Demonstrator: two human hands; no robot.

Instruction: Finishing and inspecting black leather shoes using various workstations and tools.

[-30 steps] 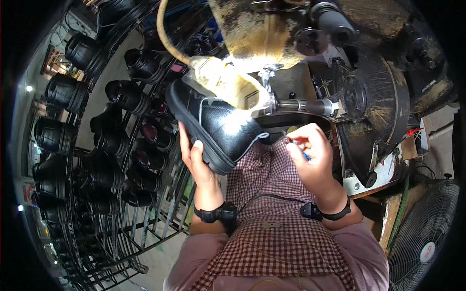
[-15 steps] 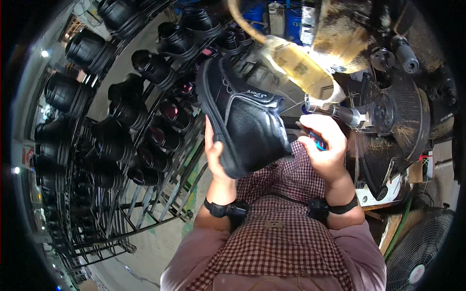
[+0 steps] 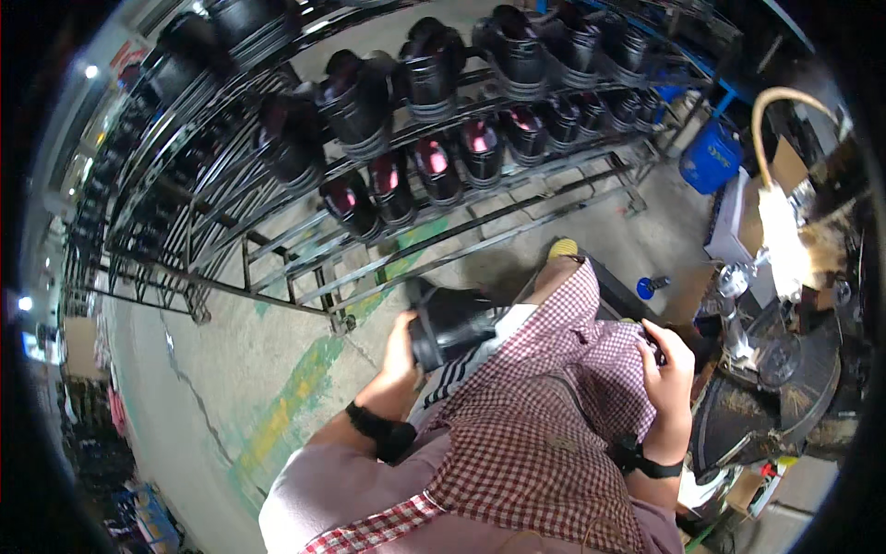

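Note:
My left hand [image 3: 399, 358] grips a black ankle boot [image 3: 454, 323] by its sole, low over my left thigh and beside the checked apron [image 3: 517, 443]. The boot is tilted and somewhat blurred. Over the right side of the apron, my right hand [image 3: 671, 369] has its fingers bent inward. A small dark thing shows by its fingertips, mostly hidden, and its kind cannot be told.
Ahead stands a metal rack [image 3: 480, 219] with rows of black shoes [image 3: 434, 74]. At right are a lit lamp [image 3: 783, 242] on a bent arm and a dark machine [image 3: 803, 369]. A blue container [image 3: 711, 155] and a blue-ended piece [image 3: 646, 288] are on the floor.
My view has swung left toward the rack. The boot has gone from upright before me to lower and tilted in my left hand. My right hand has moved away from the machine.

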